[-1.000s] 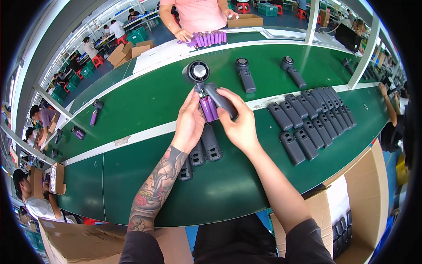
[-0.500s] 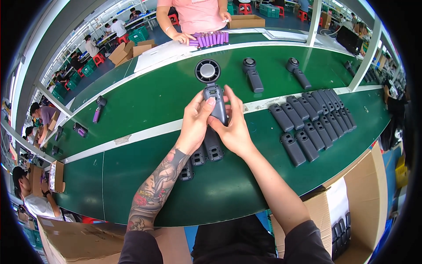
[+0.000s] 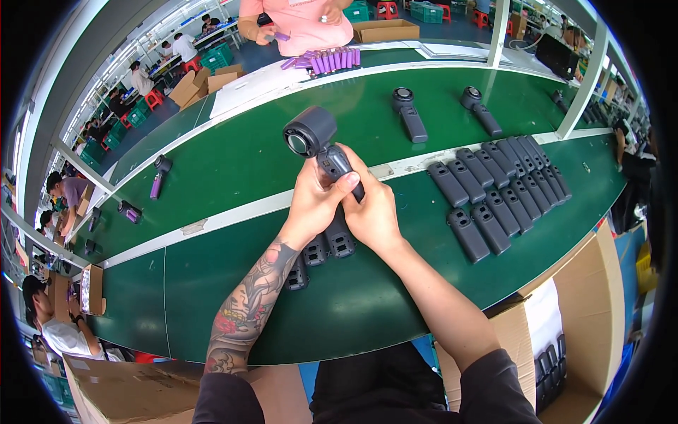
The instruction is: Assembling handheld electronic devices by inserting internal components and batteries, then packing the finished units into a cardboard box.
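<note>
A dark grey handheld fan point(image 3: 311, 132) is held over the near edge of the green belt, its round head tipped to the left. Around its handle close both hands: my left hand point(image 3: 314, 198) with the thumb across the front, my right hand point(image 3: 373, 208) wrapping the lower end. The grip's bottom is hidden by my fingers. Beneath my wrists lie several grey handle shells point(image 3: 340, 239), partly covered by my hands. To the right, two rows of similar grey handle shells point(image 3: 487, 225) rest on the green tabletop.
Two more handheld fans point(image 3: 411, 116) lie on the belt point(image 3: 240, 152) ahead; a purple-handled fan point(image 3: 157, 180) is at left. Across it, a person in pink handles purple cylindrical cells point(image 3: 332, 62). An open cardboard box point(image 3: 593, 318) stands at my lower right.
The fan has turned and tilted; its head now faces left rather than toward me. My hands have shifted their grip on the handle. Across the belt, the person has lifted a purple cell.
</note>
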The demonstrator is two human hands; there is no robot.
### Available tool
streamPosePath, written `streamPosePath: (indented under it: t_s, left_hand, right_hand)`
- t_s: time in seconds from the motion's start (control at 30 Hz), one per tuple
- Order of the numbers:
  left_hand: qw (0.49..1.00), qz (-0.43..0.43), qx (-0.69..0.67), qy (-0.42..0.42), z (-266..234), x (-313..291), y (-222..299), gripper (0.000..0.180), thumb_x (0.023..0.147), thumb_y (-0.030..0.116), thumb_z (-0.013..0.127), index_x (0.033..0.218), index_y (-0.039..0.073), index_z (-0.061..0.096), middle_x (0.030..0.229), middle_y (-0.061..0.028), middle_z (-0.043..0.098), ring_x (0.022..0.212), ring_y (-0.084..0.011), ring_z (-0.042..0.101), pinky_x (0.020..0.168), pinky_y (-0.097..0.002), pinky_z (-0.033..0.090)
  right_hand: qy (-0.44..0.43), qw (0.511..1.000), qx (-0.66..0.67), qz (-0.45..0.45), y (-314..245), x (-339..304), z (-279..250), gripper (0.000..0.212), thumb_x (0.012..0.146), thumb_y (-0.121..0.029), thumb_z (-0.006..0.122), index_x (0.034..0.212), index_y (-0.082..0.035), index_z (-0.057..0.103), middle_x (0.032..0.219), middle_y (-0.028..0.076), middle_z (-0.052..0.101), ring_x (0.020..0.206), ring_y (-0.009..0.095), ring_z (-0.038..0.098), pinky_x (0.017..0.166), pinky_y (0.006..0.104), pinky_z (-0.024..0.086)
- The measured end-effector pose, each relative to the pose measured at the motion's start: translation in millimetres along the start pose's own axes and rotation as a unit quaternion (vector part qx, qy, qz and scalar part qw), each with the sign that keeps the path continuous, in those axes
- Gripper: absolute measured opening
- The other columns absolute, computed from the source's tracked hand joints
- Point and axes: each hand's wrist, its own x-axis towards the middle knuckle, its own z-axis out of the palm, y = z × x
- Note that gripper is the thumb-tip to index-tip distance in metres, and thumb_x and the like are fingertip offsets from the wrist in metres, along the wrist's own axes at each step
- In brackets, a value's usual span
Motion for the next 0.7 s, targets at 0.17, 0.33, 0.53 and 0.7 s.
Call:
streamPosePath:
  t_s: [0.17,0.33,0.53,0.7]
  left_hand:
    - [1.0,0.003,0.03,0.001,2,4,7,0.041,0.094,0.008,0.067,0.129,-0.001,0.048,0.112,-0.0132,0.064,0.1,-0.0176,0.063,0.09,-0.0317,0.051]
    - [0.995,-0.071,0.031,0.057,-27,14,21,0.037,0.104,0.03,0.052,0.115,-0.004,0.063,0.099,-0.0148,0.069,0.089,-0.0183,0.066,0.086,-0.0297,0.052]
    - [0.955,-0.071,0.042,0.285,-124,9,-33,0.038,0.106,0.03,0.045,0.102,-0.002,0.065,0.088,-0.0113,0.069,0.078,-0.0168,0.065,0.075,-0.0275,0.052]
    - [0.941,-0.054,0.156,0.294,-141,4,-58,0.029,0.103,0.02,0.047,0.099,0.0,0.067,0.085,-0.0091,0.069,0.075,-0.0156,0.064,0.071,-0.0268,0.052]
  right_hand:
    - [0.028,0.999,0.022,-0.021,7,1,2,0.058,0.086,0.003,0.06,0.141,-0.013,0.052,0.104,0.016,0.073,0.075,0.03,0.07,0.065,0.0383,0.055]
    - [-0.047,0.911,0.377,0.158,11,10,-2,0.045,0.093,-0.005,0.062,0.136,-0.004,0.053,0.103,0.015,0.072,0.067,0.023,0.067,0.06,0.0326,0.054]
    - [-0.242,0.617,0.713,0.231,51,19,-20,0.037,0.1,-0.017,0.062,0.13,0.003,0.054,0.107,0.016,0.069,0.079,0.01,0.063,0.066,0.0231,0.051]
    - [-0.301,0.574,0.725,0.233,66,23,-23,0.038,0.1,-0.021,0.062,0.129,0.002,0.054,0.103,0.014,0.068,0.08,0.008,0.062,0.069,0.0203,0.05]
